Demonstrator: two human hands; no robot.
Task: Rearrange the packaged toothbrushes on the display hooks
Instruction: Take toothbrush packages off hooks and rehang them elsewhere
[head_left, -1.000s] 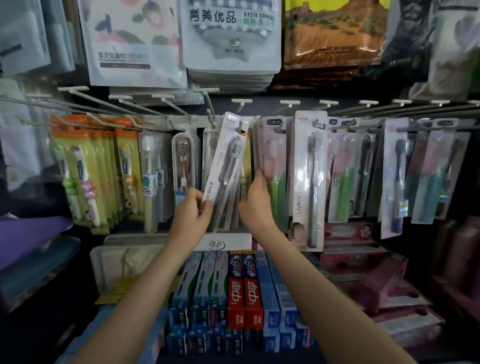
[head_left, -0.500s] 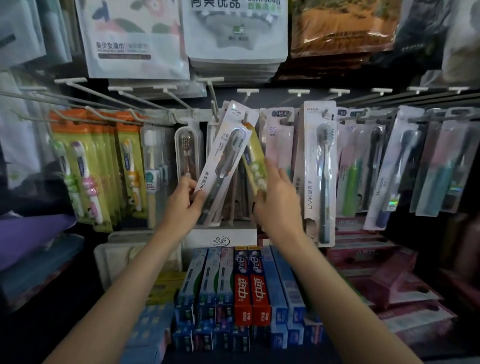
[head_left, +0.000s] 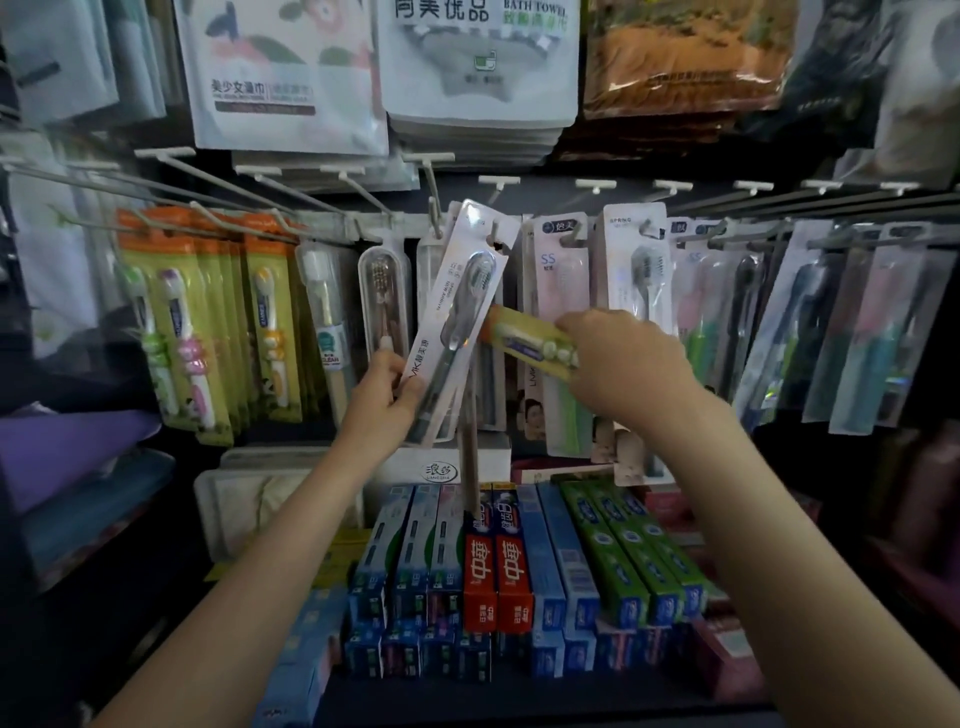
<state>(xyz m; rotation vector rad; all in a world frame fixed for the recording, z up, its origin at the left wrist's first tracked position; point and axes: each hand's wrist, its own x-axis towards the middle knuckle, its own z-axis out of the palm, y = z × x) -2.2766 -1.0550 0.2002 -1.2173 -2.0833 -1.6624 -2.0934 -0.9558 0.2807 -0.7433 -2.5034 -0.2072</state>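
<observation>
Holding two toothbrush packs off the hooks, one per hand.

Gripping white grey-brush pack (head_left: 457, 322) by its lower end in left hand (head_left: 382, 400), fingers curled round the edge; pack tilted, top leaning right toward a hook (head_left: 434, 208) just above. Pinching yellow child's toothbrush pack (head_left: 530, 340) in right hand (head_left: 623, 364), fingers curled over it, pack lying nearly flat, its left end touching or just behind the white pack, cannot tell which. Hanging behind right hand: white pack marked SPRING (head_left: 631, 260) and pink SS pack (head_left: 558, 275). Hanging left of left hand: clear-cased brush (head_left: 384, 296), then yellow-orange kids' packs (head_left: 208, 322). Stacked below both forearms: toothpaste boxes (head_left: 498, 566).
</observation>
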